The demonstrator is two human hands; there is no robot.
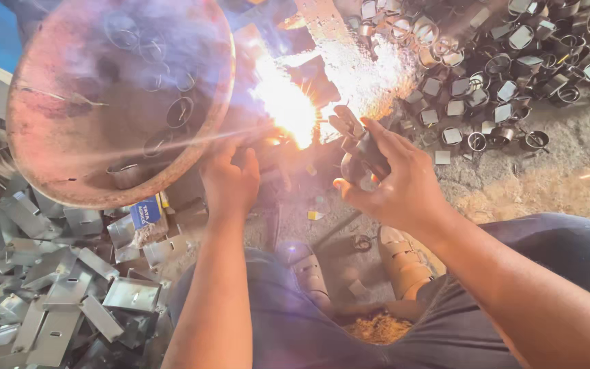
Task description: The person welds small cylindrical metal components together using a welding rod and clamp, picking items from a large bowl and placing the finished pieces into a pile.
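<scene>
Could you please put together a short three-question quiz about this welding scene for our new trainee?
1. True or false: the right hand holds a dark tool with a clamp-like head beside the bright welding flash.
2. Which lies at the far right on the ground? A) a pile of metal ring pieces with square plates B) a stack of wooden planks C) a coil of hose
3. Fill in: the left hand is just below the flash, and to its left a round, rusty metal ____ holds a few rings.

Key: 1 true; 2 A; 3 pan
</scene>
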